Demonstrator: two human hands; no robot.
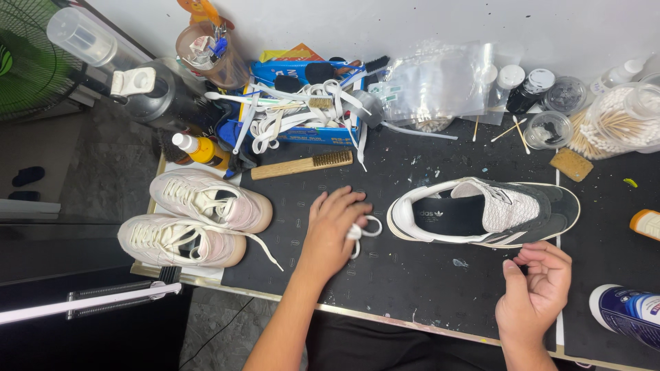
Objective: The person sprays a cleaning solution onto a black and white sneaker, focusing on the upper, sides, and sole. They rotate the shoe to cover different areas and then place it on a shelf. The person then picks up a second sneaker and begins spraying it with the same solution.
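My left hand [331, 230] rests palm-down on the black work mat [385, 275], its fingers closed over a white shoelace [364, 230] whose loop sticks out to the right. A dark grey sneaker [485, 211] with white stripes and no laces lies on its side just right of it, tongue pulled out. My right hand [537, 288] hovers below the sneaker's toe, fingers curled with nothing visibly in them.
A pair of white-pink sneakers [196, 216] lies at the left edge. Behind are a wooden brush [302, 165], a blue box of white laces [302, 113], an orange-labelled bottle [199, 149], cotton swabs in a jar [619, 124], small jars, a plastic bag, a sponge [570, 163] and a blue can [629, 312].
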